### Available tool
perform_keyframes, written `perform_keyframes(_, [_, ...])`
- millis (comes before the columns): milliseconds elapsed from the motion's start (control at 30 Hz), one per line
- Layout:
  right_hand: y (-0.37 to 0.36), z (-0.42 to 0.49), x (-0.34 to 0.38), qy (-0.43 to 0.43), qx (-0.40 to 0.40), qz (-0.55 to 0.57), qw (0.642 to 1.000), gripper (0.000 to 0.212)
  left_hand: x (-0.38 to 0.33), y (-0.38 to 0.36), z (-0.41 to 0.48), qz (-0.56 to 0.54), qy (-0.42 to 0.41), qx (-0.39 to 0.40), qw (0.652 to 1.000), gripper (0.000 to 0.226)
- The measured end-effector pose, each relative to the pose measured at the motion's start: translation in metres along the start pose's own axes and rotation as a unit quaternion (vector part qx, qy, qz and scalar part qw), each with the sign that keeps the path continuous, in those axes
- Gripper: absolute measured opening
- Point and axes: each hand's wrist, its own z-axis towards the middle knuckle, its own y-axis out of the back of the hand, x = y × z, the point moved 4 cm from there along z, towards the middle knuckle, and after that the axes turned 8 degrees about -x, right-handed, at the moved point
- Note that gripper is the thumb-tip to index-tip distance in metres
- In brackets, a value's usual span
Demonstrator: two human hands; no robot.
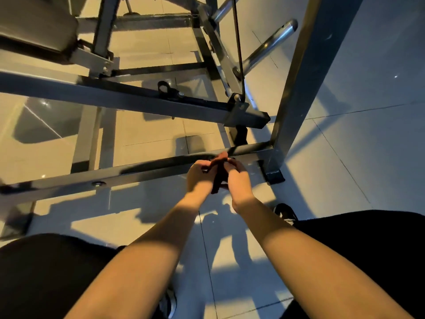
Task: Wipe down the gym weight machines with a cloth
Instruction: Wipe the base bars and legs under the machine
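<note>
Cloth: the dark cloth (218, 176) was bunched into a narrow strip between my two hands, just in front of the low frame bar (138, 173), near the corner where it met the upright post (299, 88).
Left hand: my left hand (199, 178) had its fingers curled round the cloth's upper part.
Right hand: my right hand (239, 180) pinched the other side, fingers closed on it.
Contact: I could not tell whether the cloth touched the bar.
Step, as I judged it: regathering the cloth before wiping along the bar.
Risk one: a strip this narrow could wipe only a thin band and miss the bar's sides.
Risk two: shifting grip between hands could let it slip to the tiled floor (345, 157) and pick up grit.
Risk three: a fast sweep could knock my knuckles on the bolt (99, 183) or catch the cloth there.
</note>
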Motion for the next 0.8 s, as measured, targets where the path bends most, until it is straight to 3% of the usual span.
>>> perform_keyframes(100, [-0.001, -0.019, -0.01, 0.017, 0.004, -0.017, 1.0, 0.026, -0.002, 0.017, -0.025, -0.1, 0.032, -0.043, 0.994, 0.014])
perform_keyframes(200, [-0.001, -0.031, -0.009, 0.043, 0.014, -0.035, 0.998, 0.031, 0.01, 0.024, -0.035, -0.17, 0.069, -0.053, 0.982, 0.012])
perform_keyframes(467, [0.009, -0.028, -0.007, 0.025, -0.027, -0.028, 0.999, 0.019, 0.01, 0.038, -0.045, -0.173, 0.051, -0.001, 0.984, 0.02])
perform_keyframes(600, [0.019, -0.033, -0.001, 0.026, -0.01, 0.003, 1.0, 0.027, 0.01, 0.034, -0.052, -0.196, 0.052, 0.008, 0.979, 0.019])
perform_keyframes(700, [0.029, -0.037, 0.007, 0.055, 0.033, 0.013, 0.998, 0.027, -0.003, 0.026, -0.053, -0.189, 0.037, 0.01, 0.981, 0.01])
perform_keyframes(800, [0.049, -0.035, 0.016, 0.127, 0.052, -0.055, 0.989, 0.024, -0.02, 0.015, -0.052, -0.162, 0.008, 0.016, 0.987, 0.008])
